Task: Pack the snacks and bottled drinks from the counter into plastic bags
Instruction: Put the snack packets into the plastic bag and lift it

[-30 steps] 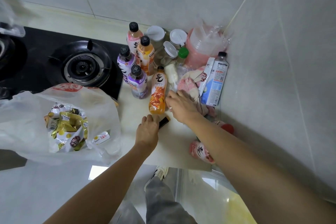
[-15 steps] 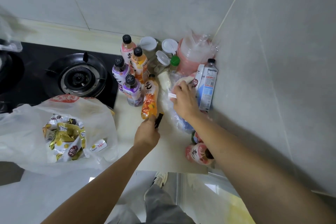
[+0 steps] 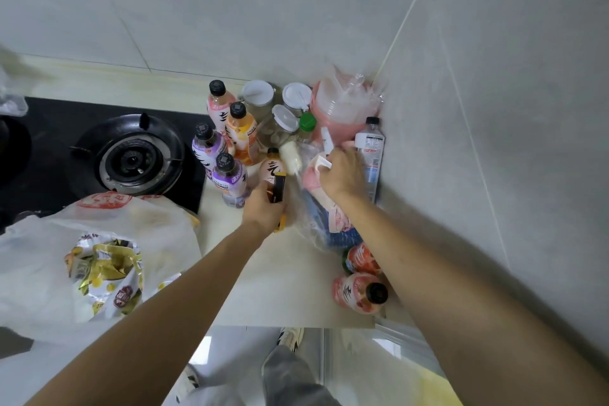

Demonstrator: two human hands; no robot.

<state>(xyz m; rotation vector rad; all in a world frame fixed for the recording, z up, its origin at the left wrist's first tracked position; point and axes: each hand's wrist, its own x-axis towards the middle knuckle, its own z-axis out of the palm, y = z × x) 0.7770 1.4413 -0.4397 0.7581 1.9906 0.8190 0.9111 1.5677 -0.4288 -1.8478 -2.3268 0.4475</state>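
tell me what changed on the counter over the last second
The right hand moved toward the corner, lifting the clear bag's edge. The left hand closed on the orange bottle, black object in its fingers. The snack bag and other bottles stayed put.

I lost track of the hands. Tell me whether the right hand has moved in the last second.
Yes. The right hand has moved away from the counter's front edge toward the corner, now up beside the clear bottle against the wall.

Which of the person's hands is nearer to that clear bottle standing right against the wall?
The right hand. It sits just beside the clear bottle, gripping the clear plastic bag. The left hand is farther off, by the orange bottle.
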